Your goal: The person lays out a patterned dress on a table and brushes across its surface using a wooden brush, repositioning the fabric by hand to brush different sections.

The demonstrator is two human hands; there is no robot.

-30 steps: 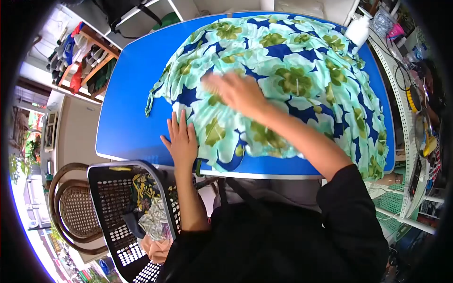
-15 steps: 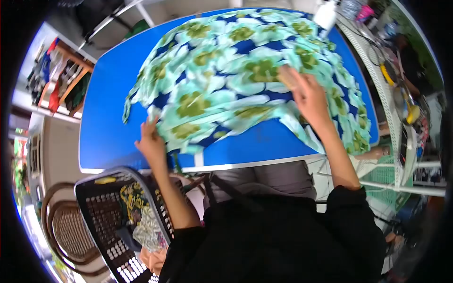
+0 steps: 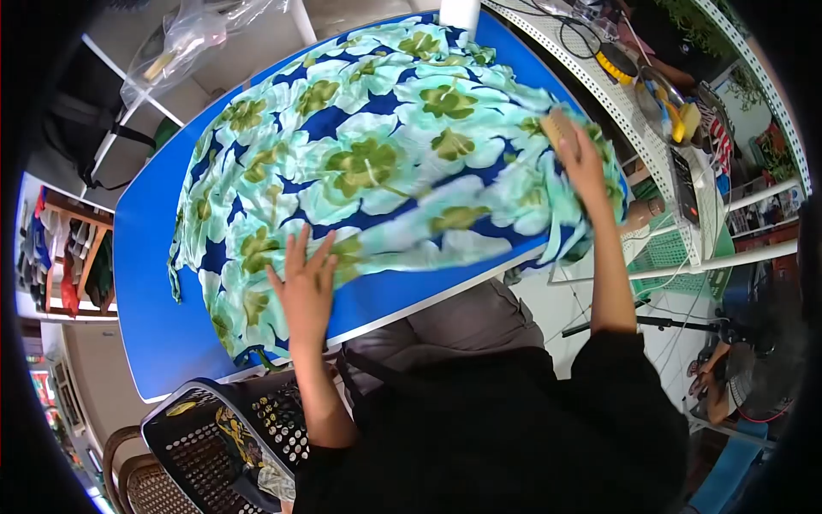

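A large floral cloth [image 3: 360, 163] in mint, white, navy and olive lies spread with wrinkles over the blue table [image 3: 154, 317]. My left hand [image 3: 306, 287] rests on its near left part, fingers spread and holding nothing. At the cloth's right side, my right hand [image 3: 582, 167] has its fingers closed around a small tan, block-like object [image 3: 552, 130]; its exact kind is hard to make out. Narrow strips of the fabric hang near the table's right end, below my right hand.
A black perforated basket [image 3: 193, 437] with clothes in it stands at the near left, beside a woven-seat chair [image 3: 150, 493]. Right of the table is a white perforated shelf [image 3: 591, 81] carrying cables and tools. A white bottle-like container [image 3: 460, 13] stands at the far edge.
My view has turned to the right. The left hand has moved from the cloth's corner onto its surface, fingers spreading. My right hand has shifted toward the cloth's right end with the tan object.
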